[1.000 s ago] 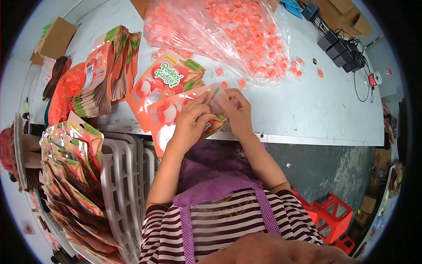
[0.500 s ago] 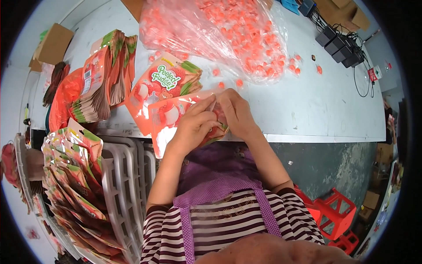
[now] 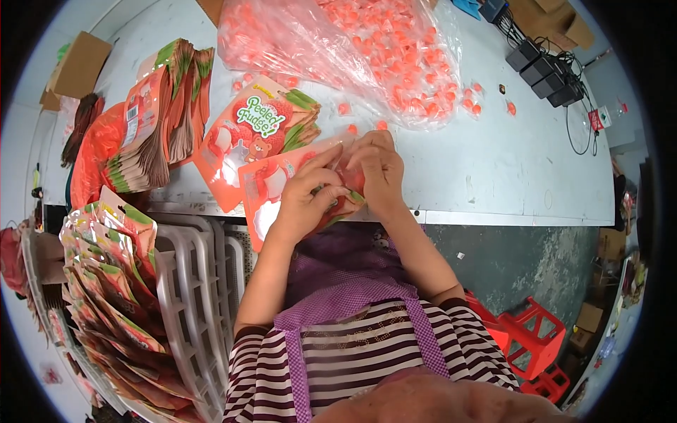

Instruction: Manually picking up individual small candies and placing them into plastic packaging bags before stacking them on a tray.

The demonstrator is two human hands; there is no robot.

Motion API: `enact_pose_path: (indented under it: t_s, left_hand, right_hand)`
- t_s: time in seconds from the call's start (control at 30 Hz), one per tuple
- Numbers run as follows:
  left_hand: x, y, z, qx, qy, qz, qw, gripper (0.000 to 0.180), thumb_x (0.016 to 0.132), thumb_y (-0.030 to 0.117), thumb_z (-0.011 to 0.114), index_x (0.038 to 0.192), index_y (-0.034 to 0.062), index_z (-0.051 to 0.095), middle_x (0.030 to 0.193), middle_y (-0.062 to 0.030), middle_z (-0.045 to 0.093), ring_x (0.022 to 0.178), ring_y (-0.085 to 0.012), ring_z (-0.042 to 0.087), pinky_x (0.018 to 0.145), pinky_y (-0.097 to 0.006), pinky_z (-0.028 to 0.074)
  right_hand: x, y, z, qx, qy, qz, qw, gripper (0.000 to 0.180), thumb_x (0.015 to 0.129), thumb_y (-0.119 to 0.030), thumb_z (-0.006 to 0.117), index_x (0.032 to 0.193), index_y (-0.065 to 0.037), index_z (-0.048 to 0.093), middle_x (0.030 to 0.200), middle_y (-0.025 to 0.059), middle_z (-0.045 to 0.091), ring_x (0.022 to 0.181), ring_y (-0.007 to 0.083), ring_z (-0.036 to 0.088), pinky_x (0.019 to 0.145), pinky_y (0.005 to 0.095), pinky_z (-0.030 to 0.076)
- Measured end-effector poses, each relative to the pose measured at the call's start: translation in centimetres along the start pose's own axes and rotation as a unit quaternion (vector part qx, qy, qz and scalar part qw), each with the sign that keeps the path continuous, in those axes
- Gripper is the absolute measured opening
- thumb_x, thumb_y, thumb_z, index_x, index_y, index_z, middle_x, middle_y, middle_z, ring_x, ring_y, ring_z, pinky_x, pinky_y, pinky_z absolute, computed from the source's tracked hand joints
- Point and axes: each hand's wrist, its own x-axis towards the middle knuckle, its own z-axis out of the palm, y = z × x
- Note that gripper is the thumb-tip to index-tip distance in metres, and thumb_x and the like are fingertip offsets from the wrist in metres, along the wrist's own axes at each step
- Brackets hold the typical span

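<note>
Both hands are at one end of a red and green printed candy pouch (image 3: 276,179), which lies tilted over the table's front edge. My left hand (image 3: 307,197) grips the pouch with thumb and fingers bent around its side. At the pouch's end my right hand (image 3: 376,173) pinches with curled fingers, and the pouch wall there looks parted from the other. What is inside the pouch is hidden by my fingers. Just beyond lies a stack of similar pouches (image 3: 236,144), partly under the held one. Several wrapped red candies (image 3: 344,109) lie loose past my right hand.
A large clear plastic bag of wrapped red candies (image 3: 416,77) covers the table's far middle. Bundled flat pouches (image 3: 151,106) stand at left by a red plastic bag (image 3: 99,158). Filled-looking pouches (image 3: 116,296) crowd a grey plastic crate (image 3: 185,282). Black adapters (image 3: 546,74) sit far right; red stools (image 3: 532,338) below.
My right hand's fingers have curled more at the pouch's end, and my left fingers have shifted slightly. The whole view has moved a little.
</note>
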Motion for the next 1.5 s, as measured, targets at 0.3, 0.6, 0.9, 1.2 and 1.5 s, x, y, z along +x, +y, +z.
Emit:
enact_pose_path:
  t_s: [0.3, 0.6, 0.9, 1.2, 1.5]
  left_hand:
    - [0.1, -0.7, -0.2, -0.044, -0.011, -0.013, 0.999, 0.013, 0.072, -0.004, 0.065, 0.082, 0.0026, 0.059, 0.125, -0.015, 0.052, 0.113, -0.0234, 0.052, 0.091, -0.031, 0.042]
    - [-0.1, -0.7, -0.6, -0.25, 0.069, -0.031, 0.965, 0.012, 0.076, -0.006, 0.061, 0.083, 0.0019, 0.055, 0.127, -0.02, 0.049, 0.112, -0.0246, 0.051, 0.09, -0.032, 0.042]
    - [-1.1, 1.5, -1.2, -0.286, 0.032, -0.065, 0.955, 0.011, 0.076, -0.008, 0.058, 0.081, 0.0002, 0.053, 0.121, -0.0232, 0.051, 0.1, -0.0244, 0.056, 0.082, -0.031, 0.048]
    - [-1.7, 0.3, -1.1, -0.299, 0.002, 0.012, 0.954, 0.013, 0.078, 0.0, 0.065, 0.082, 0.0016, 0.053, 0.12, -0.019, 0.052, 0.107, -0.0211, 0.054, 0.089, -0.031, 0.044]
    - [-2.3, 1.0, -1.8, -0.434, 0.104, 0.023, 0.895, 0.014, 0.081, -0.004, 0.057, 0.081, 0.0051, 0.047, 0.124, -0.0292, 0.046, 0.109, -0.031, 0.054, 0.086, -0.041, 0.049]
  right_hand:
    - [2.5, -2.7, -0.1, 0.087, -0.075, 0.279, 0.953, 0.006, 0.077, -0.007, 0.062, 0.08, -0.003, 0.057, 0.075, 0.004, 0.057, 0.075, 0.0109, 0.053, 0.064, 0.024, 0.043]
    - [0.6, -0.3, -0.5, 0.087, -0.089, -0.156, 0.98, 0.027, 0.084, -0.033, 0.058, 0.081, -0.006, 0.061, 0.075, 0.0063, 0.058, 0.073, 0.0237, 0.055, 0.068, 0.0348, 0.044]
    - [0.8, -4.1, -1.5, -0.099, -0.343, -0.157, 0.921, 0.056, 0.078, -0.057, 0.052, 0.088, -0.003, 0.06, 0.088, 0.0104, 0.06, 0.075, 0.0289, 0.056, 0.065, 0.0356, 0.044]
    - [0.9, -6.3, 0.0, 0.075, -0.186, -0.037, 0.979, 0.048, 0.078, -0.05, 0.056, 0.089, -0.003, 0.056, 0.089, 0.0094, 0.058, 0.076, 0.0271, 0.052, 0.069, 0.0352, 0.042]
    - [-1.2, -7.5, -0.9, -0.126, -0.283, -0.143, 0.94, 0.051, 0.076, -0.051, 0.06, 0.093, -0.002, 0.058, 0.093, 0.0095, 0.059, 0.09, 0.029, 0.056, 0.1, 0.05, 0.026]
